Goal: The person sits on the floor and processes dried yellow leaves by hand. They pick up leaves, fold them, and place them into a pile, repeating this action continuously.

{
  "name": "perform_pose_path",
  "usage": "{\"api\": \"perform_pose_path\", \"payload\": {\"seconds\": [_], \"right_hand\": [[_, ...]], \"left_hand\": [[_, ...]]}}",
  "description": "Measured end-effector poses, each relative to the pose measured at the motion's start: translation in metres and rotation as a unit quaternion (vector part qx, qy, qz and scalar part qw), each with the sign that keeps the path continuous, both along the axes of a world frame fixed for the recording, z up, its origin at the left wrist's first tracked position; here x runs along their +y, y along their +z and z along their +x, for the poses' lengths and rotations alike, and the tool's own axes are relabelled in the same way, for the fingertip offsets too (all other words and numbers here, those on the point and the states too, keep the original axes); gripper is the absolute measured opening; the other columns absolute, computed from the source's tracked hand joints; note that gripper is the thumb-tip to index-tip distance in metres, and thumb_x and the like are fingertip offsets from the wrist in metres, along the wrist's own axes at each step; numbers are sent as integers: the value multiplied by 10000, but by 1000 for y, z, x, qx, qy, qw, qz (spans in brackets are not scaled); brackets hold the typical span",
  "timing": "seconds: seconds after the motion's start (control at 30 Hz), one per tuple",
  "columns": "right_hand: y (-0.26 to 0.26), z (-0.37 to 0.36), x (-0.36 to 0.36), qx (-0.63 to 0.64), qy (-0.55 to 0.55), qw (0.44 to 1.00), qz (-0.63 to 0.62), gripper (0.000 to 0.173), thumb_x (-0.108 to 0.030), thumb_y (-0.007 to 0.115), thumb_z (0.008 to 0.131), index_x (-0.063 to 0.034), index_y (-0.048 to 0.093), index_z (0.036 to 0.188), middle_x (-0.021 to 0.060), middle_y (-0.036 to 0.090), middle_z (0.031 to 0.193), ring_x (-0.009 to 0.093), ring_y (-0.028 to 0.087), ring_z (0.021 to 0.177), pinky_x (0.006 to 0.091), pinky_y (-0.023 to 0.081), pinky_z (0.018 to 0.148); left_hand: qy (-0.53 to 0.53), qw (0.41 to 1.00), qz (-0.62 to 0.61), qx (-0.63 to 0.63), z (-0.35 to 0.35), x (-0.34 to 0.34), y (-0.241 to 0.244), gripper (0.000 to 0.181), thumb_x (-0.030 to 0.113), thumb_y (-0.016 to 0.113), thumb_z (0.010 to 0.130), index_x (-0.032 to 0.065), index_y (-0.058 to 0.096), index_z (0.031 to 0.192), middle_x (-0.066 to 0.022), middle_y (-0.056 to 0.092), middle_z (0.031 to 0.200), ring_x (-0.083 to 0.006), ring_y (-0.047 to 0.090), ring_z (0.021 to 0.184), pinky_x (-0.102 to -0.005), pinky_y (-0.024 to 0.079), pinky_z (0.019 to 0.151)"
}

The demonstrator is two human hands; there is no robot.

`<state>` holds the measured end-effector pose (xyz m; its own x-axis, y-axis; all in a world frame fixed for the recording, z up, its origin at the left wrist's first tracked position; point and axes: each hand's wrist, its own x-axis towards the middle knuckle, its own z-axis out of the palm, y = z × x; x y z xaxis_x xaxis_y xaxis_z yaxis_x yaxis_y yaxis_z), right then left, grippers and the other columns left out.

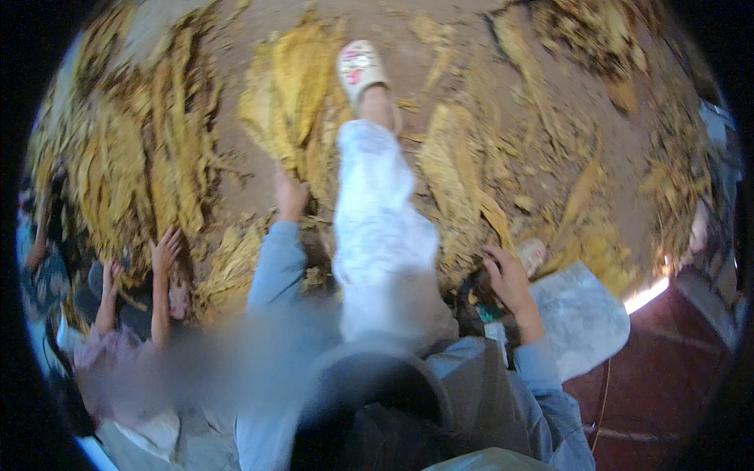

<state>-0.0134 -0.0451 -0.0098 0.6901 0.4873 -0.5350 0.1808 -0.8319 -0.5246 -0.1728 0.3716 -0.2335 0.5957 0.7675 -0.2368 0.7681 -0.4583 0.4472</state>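
Observation:
My left hand (290,197) is blurred by motion at the narrow stem end of a fan of dried yellow leaves (300,82), which look like tobacco. Its fingers and thumb lie around the stems. Lower on the right, my right hand (508,277) has its fingers slightly curled and apart, with nothing visible in them. Close to those fingertips is the tip of a narrow yellow leaf (496,216). Between my hands stretches my leg in pale trousers (377,200), ending in a cream clog (359,68) on the floor.
Leaf piles (112,171) cover the left side, where another person's hands (166,250) reach in. More leaves (450,171) and scraps lie right of my leg. A pale, flat panel (580,321) is beside my right forearm, above red floor tiles (660,377).

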Motion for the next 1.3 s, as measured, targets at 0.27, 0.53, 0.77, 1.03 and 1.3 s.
{"api": "perform_pose_path", "payload": {"seconds": [0.27,0.53,0.77,1.03,1.3], "right_hand": [[-90,28,-9,3,-71,992,-102,329,-236,578,768,-55,560,1042,182,598,943,335,565,901,392,451,746],[-135,29,17,75,-179,977,-84,340,-259,591,775,-35,567,1030,139,596,916,286,574,839,358,447,714],[-14,54,5,-203,-105,950,216,262,-102,539,829,-72,569,1088,113,549,981,242,559,844,317,437,727],[54,10,-44,-461,15,880,109,488,44,520,638,-152,611,1075,24,585,1045,216,542,721,299,461,599],[88,-61,-84,-479,100,854,177,324,-63,567,661,-127,655,967,-27,620,1021,137,461,604,244,422,536]], "left_hand": [[95,995,23,14,17,-17,23,788,222,672,742,-21,202,1326,-228,322,1311,-334,368,1190,-394,312,990],[88,955,-164,-230,26,-18,75,492,103,591,804,-29,390,1233,-182,453,1212,-269,469,1102,-348,379,936],[-7,912,-165,-375,85,-60,267,350,46,526,845,-18,448,1180,-121,525,1110,-192,514,1027,-299,404,900],[-181,828,-407,-340,126,-202,351,550,187,618,800,15,361,1254,-134,454,1198,-222,429,1130,-338,352,955],[125,614,-748,-220,121,-275,246,404,226,596,810,32,462,1138,-132,551,1069,-262,513,1016,-384,408,873]]}}
